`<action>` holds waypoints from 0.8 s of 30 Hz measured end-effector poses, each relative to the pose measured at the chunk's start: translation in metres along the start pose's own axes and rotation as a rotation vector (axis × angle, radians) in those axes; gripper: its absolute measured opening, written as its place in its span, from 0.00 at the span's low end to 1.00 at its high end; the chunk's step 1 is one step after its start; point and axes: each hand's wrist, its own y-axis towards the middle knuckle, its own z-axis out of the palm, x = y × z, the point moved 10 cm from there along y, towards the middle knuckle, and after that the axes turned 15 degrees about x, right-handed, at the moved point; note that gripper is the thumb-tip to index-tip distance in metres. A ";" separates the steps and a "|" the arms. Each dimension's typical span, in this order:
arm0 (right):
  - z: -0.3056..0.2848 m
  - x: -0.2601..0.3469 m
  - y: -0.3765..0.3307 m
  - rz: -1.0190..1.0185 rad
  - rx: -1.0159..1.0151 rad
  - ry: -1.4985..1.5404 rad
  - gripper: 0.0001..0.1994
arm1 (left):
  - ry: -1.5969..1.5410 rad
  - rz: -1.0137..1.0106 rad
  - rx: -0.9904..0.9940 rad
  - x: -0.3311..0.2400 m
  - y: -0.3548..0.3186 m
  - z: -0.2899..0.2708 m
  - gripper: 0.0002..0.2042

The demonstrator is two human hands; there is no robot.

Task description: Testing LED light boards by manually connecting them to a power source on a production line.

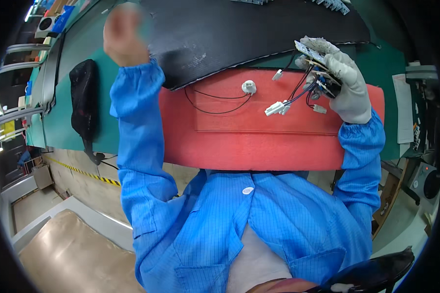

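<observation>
In a pale glove, my right hand (pixel 346 73) is closed around a small circuit board (pixel 308 51) with dark and blue wires. White plug connectors (pixel 277 108) dangle from those wires over a red foam pad (pixel 259 149). My left hand (pixel 124 36) is raised at the upper left, beside a black sheet (pixel 239 36); its fingers are blurred, and I cannot see what they hold, if anything. On the red pad, between my hands, lies a round white connector (pixel 249 87) with a thin black cable loop running under the black sheet's edge.
A black cloth-like bundle (pixel 84 105) lies on the green table (pixel 110 117) to the left. Grey-blue toothed parts (pixel 331 5) rest on the far part of the black sheet. At the right, a white paper strip (pixel 404 110) hangs along the table edge. A beige seat (pixel 76 251) stands behind at lower left.
</observation>
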 end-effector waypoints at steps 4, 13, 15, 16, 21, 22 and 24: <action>0.003 -0.007 0.000 0.020 0.031 0.090 0.26 | 0.092 -0.057 0.481 -0.030 -0.048 0.093 0.07; 0.010 -0.030 -0.005 0.309 -0.050 0.092 0.22 | 0.082 -0.059 0.854 -0.051 -0.103 0.164 0.07; 0.013 -0.033 -0.004 0.291 -0.099 0.122 0.24 | 0.034 -0.134 0.803 -0.051 -0.106 0.156 0.05; 0.014 -0.033 -0.004 0.260 -0.076 0.125 0.25 | 0.033 -0.157 0.801 -0.049 -0.108 0.155 0.04; 0.022 -0.022 -0.002 0.209 -0.057 0.112 0.27 | -0.021 -0.208 0.761 -0.035 -0.118 0.148 0.05; 0.024 -0.016 -0.001 0.179 -0.024 0.107 0.27 | -0.073 -0.221 0.704 -0.033 -0.117 0.144 0.05; 0.022 -0.013 -0.002 0.194 -0.017 0.070 0.28 | -0.125 -0.234 0.646 -0.031 -0.116 0.139 0.05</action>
